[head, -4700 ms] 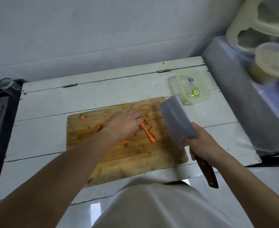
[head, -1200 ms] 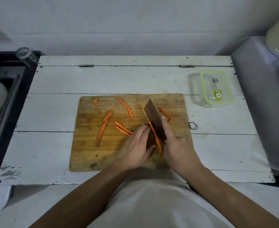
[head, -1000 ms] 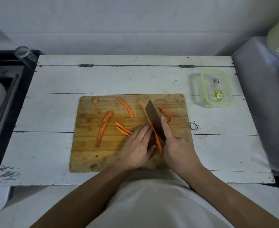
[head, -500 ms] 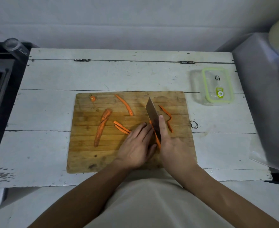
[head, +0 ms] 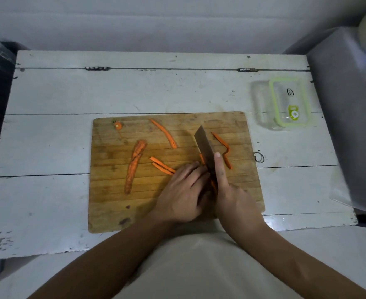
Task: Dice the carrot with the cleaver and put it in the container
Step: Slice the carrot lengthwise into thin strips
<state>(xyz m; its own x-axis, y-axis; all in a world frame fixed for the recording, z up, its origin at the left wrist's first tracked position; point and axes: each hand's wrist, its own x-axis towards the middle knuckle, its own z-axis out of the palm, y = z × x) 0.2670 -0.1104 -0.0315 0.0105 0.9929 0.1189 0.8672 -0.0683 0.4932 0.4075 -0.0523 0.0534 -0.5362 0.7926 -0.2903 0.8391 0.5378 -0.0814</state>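
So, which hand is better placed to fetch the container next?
Left hand: it only steadies a carrot strip, while the right hand grips the cleaver. The container stands rightwards, though.

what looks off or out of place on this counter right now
Little stands out. The container sits apart to the right of the cutting board with its lid on, though the carrot is meant to go in. Carrot strips lie scattered, uncut, across the board. The table has chipped paint at its near left edge.
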